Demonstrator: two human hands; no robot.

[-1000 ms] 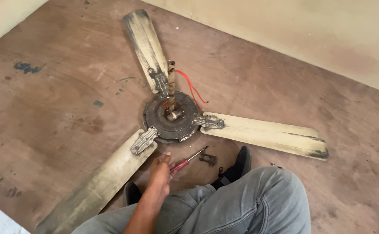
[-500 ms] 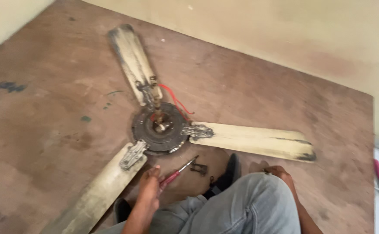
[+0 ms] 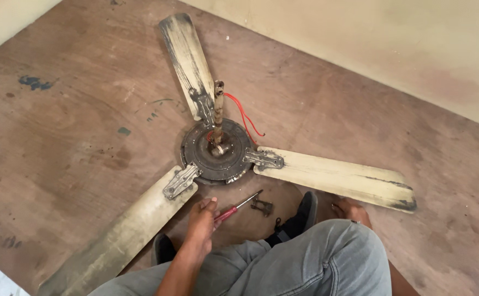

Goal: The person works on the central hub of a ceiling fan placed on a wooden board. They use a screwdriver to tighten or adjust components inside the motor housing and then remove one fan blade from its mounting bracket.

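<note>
Left hand [image 3: 202, 218] closed around a red-handled screwdriver [image 3: 234, 208] just below the ceiling fan [image 3: 217, 151]; right hand [image 3: 351, 210] rests flat, holding nothing, beside the blade's edge on brown floor [image 3: 75, 137].

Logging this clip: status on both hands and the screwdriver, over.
Left hand closed on red-handled screwdriver, tip toward small metal bracket on floor. Right hand flat on floor beside fan blade. Nothing in the way.

fan [image 3: 217, 151] on floor [image 3: 75, 126], screwdriver [image 3: 238, 206] before it
</note>
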